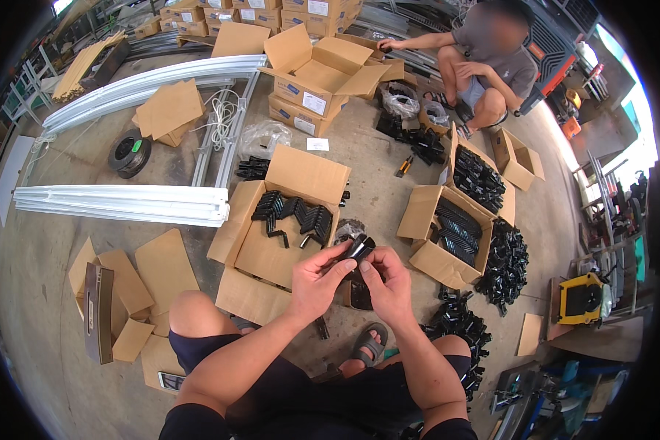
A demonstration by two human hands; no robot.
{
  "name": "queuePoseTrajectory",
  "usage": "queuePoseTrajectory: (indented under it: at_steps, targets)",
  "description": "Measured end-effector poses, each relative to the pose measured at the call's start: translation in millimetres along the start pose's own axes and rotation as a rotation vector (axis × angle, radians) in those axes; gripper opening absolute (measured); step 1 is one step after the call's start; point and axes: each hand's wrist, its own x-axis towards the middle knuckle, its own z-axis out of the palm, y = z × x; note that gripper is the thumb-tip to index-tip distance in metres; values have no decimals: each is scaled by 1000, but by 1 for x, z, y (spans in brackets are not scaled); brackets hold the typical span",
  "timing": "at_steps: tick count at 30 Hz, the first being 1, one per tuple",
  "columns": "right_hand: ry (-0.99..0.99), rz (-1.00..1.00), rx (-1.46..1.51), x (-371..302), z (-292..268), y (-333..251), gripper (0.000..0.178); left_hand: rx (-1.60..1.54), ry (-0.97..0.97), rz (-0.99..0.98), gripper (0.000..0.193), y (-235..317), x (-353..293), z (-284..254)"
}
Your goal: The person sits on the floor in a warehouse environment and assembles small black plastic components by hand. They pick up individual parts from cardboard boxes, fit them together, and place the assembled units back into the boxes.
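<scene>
Between my left hand (321, 274) and my right hand (386, 281) is a glossy black curved bracket (360, 248); the fingers of both close on it in front of my knees. Just beyond and to the left stands an open cardboard box (260, 253), with black angled brackets (293, 213) set in zigzag rows along its far part. Directly under my hands is a small container (359, 296) with dark pieces, mostly hidden by my hands. A clear plastic bag (350, 229) shows just past my fingers.
To the right, an open box of stacked black brackets (458, 233) stands beside loose piles (504, 268). Another person (491, 66) sits at the far right, reaching toward boxes. White metal rails (125, 205) and a wire spool (130, 152) lie left. A phone (171, 381) is near my left knee.
</scene>
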Motion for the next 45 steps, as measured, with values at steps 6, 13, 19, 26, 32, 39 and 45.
queuePoseTrajectory:
  at_steps: [6,13,19,26,32,39,45]
  targets:
    - [-7,6,117,1,-2,9,6,38,-12,10,38,0,2,0]
    - [7,9,192,1,2,6,21,-69,110,-24,37,0,9,-1]
    - [-50,124,153,-3,0,-5,35,-219,205,-41,35,-6,15,-7]
    - [26,-5,-6,-5,0,-11,30,-211,138,-12,38,6,15,-7]
    - [168,-319,-444,4,-30,-41,29,-102,121,-51,36,6,20,-6]
    - [547,-315,-365,-52,-195,-63,25,31,-123,-164,47,13,10,-16]
    - [762,421,-989,-237,-316,17,31,410,-256,-294,36,-5,-14,-7]
